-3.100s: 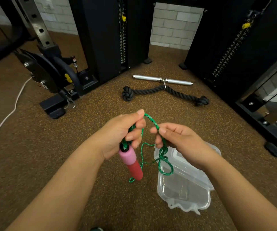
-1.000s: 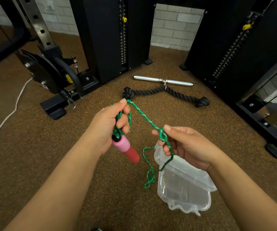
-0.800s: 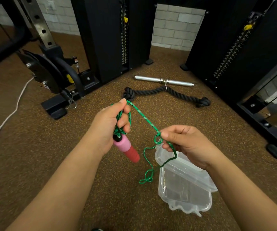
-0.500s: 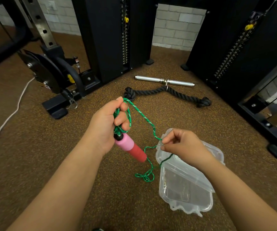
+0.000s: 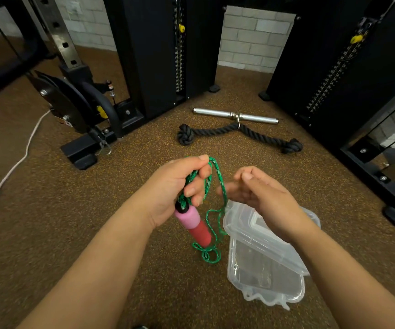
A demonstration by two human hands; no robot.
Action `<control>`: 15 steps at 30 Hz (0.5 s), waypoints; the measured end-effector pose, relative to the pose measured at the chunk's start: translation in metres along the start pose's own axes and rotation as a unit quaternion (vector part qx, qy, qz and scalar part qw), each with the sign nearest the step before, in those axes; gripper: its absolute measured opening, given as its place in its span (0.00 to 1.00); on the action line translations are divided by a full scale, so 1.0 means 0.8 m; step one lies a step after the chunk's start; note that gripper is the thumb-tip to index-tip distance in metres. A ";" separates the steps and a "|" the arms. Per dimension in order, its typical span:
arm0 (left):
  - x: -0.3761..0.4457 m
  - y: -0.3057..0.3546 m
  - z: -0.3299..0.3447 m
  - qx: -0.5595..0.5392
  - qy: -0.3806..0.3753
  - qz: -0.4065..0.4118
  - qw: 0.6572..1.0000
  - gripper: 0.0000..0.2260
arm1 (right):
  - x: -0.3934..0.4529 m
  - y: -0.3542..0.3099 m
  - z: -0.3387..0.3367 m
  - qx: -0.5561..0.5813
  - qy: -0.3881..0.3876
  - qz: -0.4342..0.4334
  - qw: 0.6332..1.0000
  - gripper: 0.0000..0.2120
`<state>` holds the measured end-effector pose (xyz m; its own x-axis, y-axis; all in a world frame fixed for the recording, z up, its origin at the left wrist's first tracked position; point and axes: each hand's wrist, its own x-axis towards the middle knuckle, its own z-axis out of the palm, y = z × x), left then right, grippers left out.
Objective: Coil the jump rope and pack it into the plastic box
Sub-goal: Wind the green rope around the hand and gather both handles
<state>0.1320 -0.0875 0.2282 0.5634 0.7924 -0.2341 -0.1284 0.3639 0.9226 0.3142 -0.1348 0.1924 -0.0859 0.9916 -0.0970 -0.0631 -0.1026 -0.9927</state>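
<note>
At 6 o'clock from the tricep rope (image 5: 239, 135), left hand (image 5: 177, 188) grips the jump rope's (image 5: 220, 186) green coils; right hand (image 5: 260, 195) at its 3 o'clock is blurry, fingers loose, grip can't tell; clear plastic box (image 5: 265, 276) open below.

1. A brown speckled rubber floor (image 5: 49, 222) covers the room.
2. A pale painted brick wall (image 5: 251, 39) shows between two tall black weight-stack machines (image 5: 153, 55).
3. A chrome straight bar handle (image 5: 235, 115) lies just beyond a black braided rope attachment (image 5: 239, 134).
4. A thin white cord (image 5: 13, 167) trails across the floor at left.
</note>
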 end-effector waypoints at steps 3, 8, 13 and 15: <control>0.001 0.000 0.001 -0.002 -0.006 -0.001 1.000 0.16 | -0.002 -0.002 0.003 -0.039 -0.038 -0.007 0.998 0.14; 0.000 -0.002 0.004 -0.039 0.006 -0.012 0.999 0.13 | 0.001 0.004 0.004 -0.153 0.081 -0.045 0.984 0.15; -0.003 -0.002 0.005 -0.028 -0.012 -0.044 0.999 0.27 | -0.004 0.021 0.010 -0.442 0.060 -0.124 0.887 0.12; -0.001 0.001 0.001 -0.096 -0.044 -0.057 0.993 0.36 | -0.008 0.023 0.017 -0.497 0.027 -0.110 0.860 0.17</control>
<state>0.1320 -0.0886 0.2294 0.6511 0.6983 -0.2974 -0.2082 0.5411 0.8148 0.2999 -0.1440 0.1754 -0.1323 0.9833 0.1248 0.8120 0.1798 -0.5554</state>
